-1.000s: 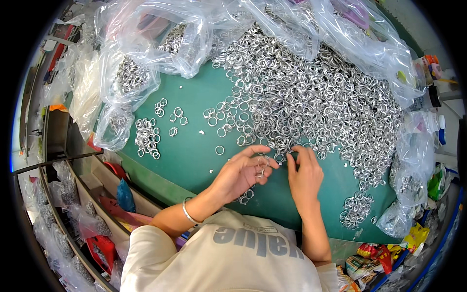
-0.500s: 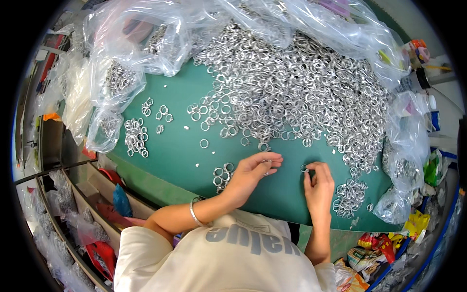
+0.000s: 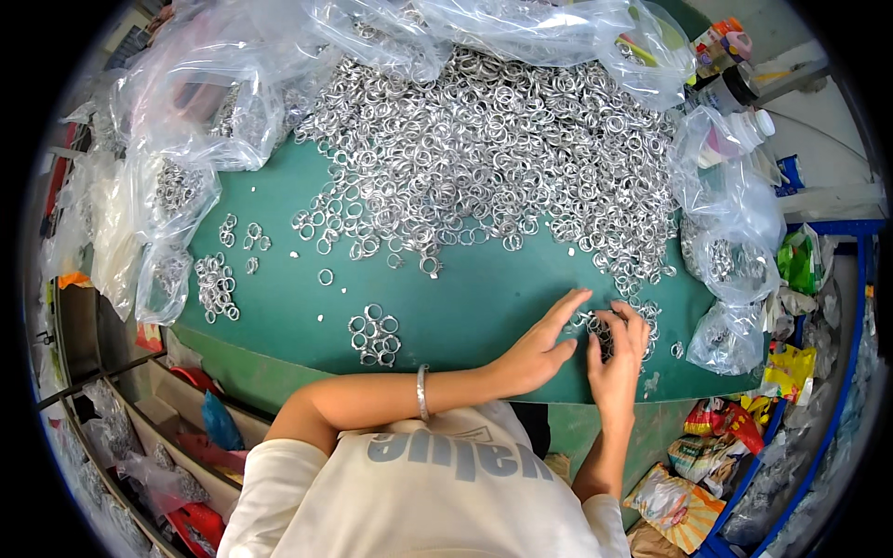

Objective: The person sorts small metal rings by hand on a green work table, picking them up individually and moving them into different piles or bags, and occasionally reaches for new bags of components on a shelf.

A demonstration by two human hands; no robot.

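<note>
My left hand reaches across to the right, fingers stretched out and open. Its fingertips are close to a small pile of silver metal rings. My right hand curls over the near side of that pile, with several rings between its thumb and bent fingers. How many it grips is hidden. A separate cluster of rings lies on the green tabletop, left of my left hand. A great heap of similar rings spreads across the far side.
Clear plastic bags line the far and left edges, some with rings inside. More ring-filled bags stand at the right edge. Small ring groups lie at the left. Below are open drawers and colourful packets.
My left hand has swung right, its fingers straightening. My right hand has gone from holding a single ring apart to the right-hand pile. The whole view has shifted.
</note>
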